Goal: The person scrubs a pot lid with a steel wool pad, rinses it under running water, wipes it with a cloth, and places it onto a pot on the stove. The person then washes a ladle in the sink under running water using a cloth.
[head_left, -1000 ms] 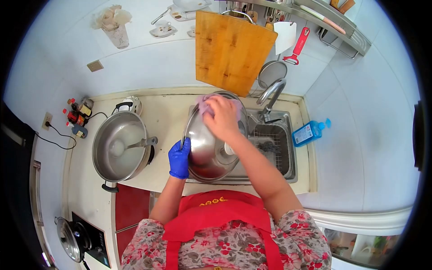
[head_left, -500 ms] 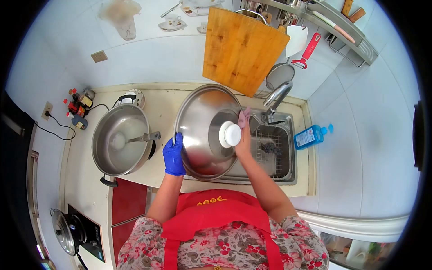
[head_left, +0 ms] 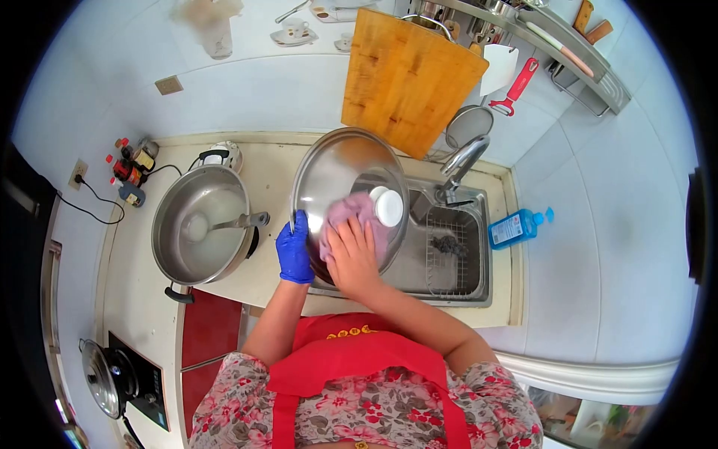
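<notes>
My left hand [head_left: 295, 251], in a blue rubber glove, is closed on the left rim of a large domed steel pot lid [head_left: 329, 168] with a white knob [head_left: 387, 206]. The lid is held tilted over the counter and the left part of the sink. My bare right hand [head_left: 353, 254] presses a pinkish-purple cloth [head_left: 348, 209] against the lid's outer face, just left of the knob. The cloth is bunched under the fingers, which hide part of it.
A large steel pot [head_left: 168, 247] with a ladle [head_left: 243, 221] stands on the left. The sink [head_left: 485, 247] holds a wire rack and a dark scrubber [head_left: 449, 245] under the faucet [head_left: 467, 157]. A blue soap bottle [head_left: 514, 228] and a cutting board [head_left: 411, 82] are nearby.
My right hand has moved with the cloth from the lid's right edge to its front face, left of the knob. My left hand keeps its hold on the rim.
</notes>
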